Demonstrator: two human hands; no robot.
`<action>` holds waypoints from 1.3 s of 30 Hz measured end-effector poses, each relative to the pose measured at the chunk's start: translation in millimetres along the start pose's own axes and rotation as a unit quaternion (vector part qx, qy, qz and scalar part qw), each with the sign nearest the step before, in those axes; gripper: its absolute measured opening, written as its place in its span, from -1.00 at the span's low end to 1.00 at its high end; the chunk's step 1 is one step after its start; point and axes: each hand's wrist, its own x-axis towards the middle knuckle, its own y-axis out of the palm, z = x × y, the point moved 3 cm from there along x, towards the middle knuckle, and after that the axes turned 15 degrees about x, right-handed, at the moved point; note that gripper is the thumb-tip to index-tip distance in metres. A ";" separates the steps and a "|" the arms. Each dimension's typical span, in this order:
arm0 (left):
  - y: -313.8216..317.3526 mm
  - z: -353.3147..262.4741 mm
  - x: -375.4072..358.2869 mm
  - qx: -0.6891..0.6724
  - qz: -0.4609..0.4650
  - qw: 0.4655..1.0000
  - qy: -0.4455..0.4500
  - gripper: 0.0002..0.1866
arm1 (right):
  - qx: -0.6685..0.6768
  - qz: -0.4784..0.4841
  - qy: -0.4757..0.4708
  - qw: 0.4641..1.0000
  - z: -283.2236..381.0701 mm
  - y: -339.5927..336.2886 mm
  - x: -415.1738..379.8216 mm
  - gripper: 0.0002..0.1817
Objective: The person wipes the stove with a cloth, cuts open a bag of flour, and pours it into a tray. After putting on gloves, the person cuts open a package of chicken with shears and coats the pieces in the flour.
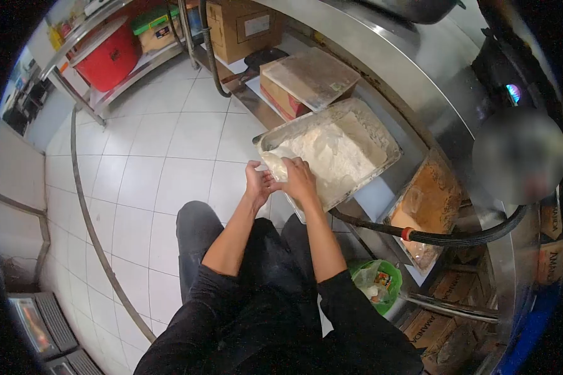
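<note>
White powder (331, 150) fills much of the rectangular tray (382, 128) over the low shelf (385, 197) in the head view, uneven and thinner toward one end. At the tray's near corner, the right hand (300, 182) bends over a pale, powdery mass (274, 164); the left hand (256, 182) curls just beside. Neither grip clearly shows whether it is clamped; handling looks partway, with plenty of powder loose.
</note>
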 end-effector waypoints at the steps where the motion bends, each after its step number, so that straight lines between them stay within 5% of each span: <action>1: 1.0 -1.3 -0.3 -0.001 0.013 1.000 0.002 -0.35 | 0.010 0.004 0.005 1.000 -4.5 0.8 4.1 -0.24; 6: -2.4 3.4 11.1 -0.016 0.003 1.000 -0.014 -0.34 | 0.163 0.023 -0.040 0.986 -48.9 -22.4 15.4 -0.08; 7: -4.2 5.0 14.3 -0.024 0.004 1.000 -0.016 -0.35 | 0.244 0.004 0.041 0.969 -61.1 -30.6 18.7 -0.02; 9: -3.8 6.8 18.4 -0.038 -0.023 0.999 -0.019 -0.40 | 0.370 -0.091 0.049 0.923 -128.6 -40.1 43.3 -0.32; 10: -4.6 9.2 19.5 -0.043 -0.036 0.998 -0.022 -0.42 | 0.373 -0.150 -0.039 0.915 -137.5 -65.8 47.1 -0.52; 11: -6.4 10.7 20.3 -0.043 -0.040 0.998 -0.024 -0.42 | 0.283 -0.231 0.069 0.928 -146.1 -88.4 51.1 -0.80; 13: -9.0 11.2 16.8 -0.038 -0.043 0.998 -0.026 -0.41 | 0.149 -0.344 0.185 0.908 -169.8 -122.3 58.3 -0.74; 18: -22.8 -2.8 -27.0 0.017 -0.099 0.995 0.013 -0.39 | -0.032 -0.266 0.386 0.882 -189.8 -166.7 86.5 -0.60; 21: -48.1 -3.1 -41.4 0.062 -0.149 0.985 0.059 -0.49 | -0.179 -0.318 0.357 0.860 -230.6 -153.3 107.7 -0.52; 26: -69.1 -22.7 -74.5 0.109 -0.170 0.977 0.070 -0.52 | -0.012 -0.121 0.465 0.877 -245.2 -140.9 110.8 -0.39; 33: -93.5 -62.9 -119.8 0.170 -0.181 0.968 0.038 -0.30 | 0.070 -0.101 0.473 0.872 -230.9 -118.6 97.6 -0.41; 39: -130.4 -171.0 -212.2 0.293 -0.193 0.936 0.004 -0.17 | 0.096 -0.035 0.454 0.885 -127.2 -132.0 54.5 -0.43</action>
